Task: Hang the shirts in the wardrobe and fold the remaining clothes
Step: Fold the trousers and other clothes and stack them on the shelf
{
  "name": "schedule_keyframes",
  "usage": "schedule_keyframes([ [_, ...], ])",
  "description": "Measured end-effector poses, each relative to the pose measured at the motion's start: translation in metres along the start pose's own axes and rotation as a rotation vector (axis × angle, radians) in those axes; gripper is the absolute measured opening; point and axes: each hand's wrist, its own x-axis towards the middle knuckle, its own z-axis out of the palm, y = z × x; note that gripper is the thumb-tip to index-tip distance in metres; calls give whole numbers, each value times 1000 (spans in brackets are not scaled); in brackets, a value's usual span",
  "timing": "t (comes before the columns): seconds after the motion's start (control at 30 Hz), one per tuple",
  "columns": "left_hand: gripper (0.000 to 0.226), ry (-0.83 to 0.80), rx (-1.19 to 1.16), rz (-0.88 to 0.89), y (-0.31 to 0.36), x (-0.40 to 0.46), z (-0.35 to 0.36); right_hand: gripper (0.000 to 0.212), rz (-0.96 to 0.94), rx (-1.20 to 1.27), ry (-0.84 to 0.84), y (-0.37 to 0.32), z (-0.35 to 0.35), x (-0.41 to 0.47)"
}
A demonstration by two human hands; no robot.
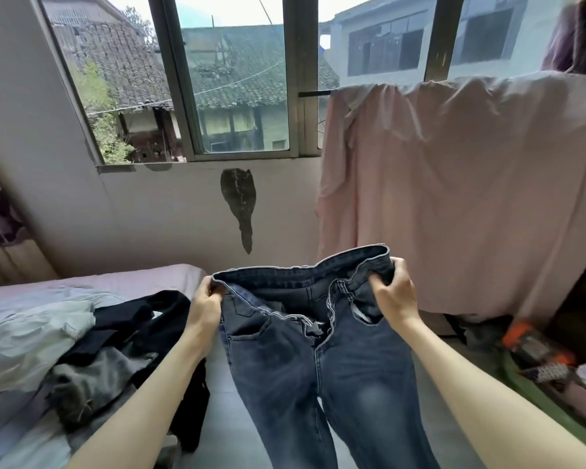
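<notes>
A pair of dark blue jeans hangs in front of me, front side facing me, fly undone, legs running down out of view. My left hand grips the waistband at its left end. My right hand grips the waistband at its right end, fingers curled over the denim. On the bed to the left lies a heap of clothes: a pale green garment, a black garment and a grey one.
A pink sheet hangs over a rail at the right, below the window. Clutter with an orange object sits on the floor at the right. The white wall lies straight ahead, and tiled floor shows beside the bed.
</notes>
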Motion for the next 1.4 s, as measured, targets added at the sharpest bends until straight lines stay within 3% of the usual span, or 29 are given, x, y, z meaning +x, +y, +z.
schedule_keyframes([
  [0.1, 48, -100, 124, 154, 10, -3, -9, 16, -2, 19, 30, -6, 0, 3],
  [0.23, 60, -280, 474, 437, 20, -18, -18, 14, 31, 13, 96, -6, 1, 1],
  [0.33, 56, -381, 639, 454, 25, -24, -23, 15, 42, 25, 101, -4, 1, -2],
  [0.53, 32, -356, 708, 328, 30, -33, -32, 24, 7, 122, 6, -8, 14, -16],
  [0.67, 13, -246, 637, 402, 35, -39, -48, 10, -12, 131, -100, -15, 19, -20],
  [0.8, 18, -127, 635, 418, 38, -40, -67, 27, -48, -132, -108, -21, 23, -18],
  [0.93, 28, -169, 735, 395, 42, -43, -83, 41, 8, -205, -98, -27, 30, -22],
  [1.0, 48, -199, 812, 396, 45, -43, -90, 42, 20, -215, -123, -29, 33, -24],
  [1.1, 31, -197, 938, 500, 48, -45, -100, 42, 36, -69, -210, -38, 42, -23],
  [1.23, 20, -176, 964, 665, 51, -53, -105, 18, 168, 191, -285, -54, 49, -18],
  [1.33, 19, -231, 981, 814, 57, -58, -103, 29, 162, 110, -367, -71, 56, -12],
  [1.4, 20, -266, 982, 871, 59, -62, -98, 22, 113, -47, -428, -81, 63, -11],
])
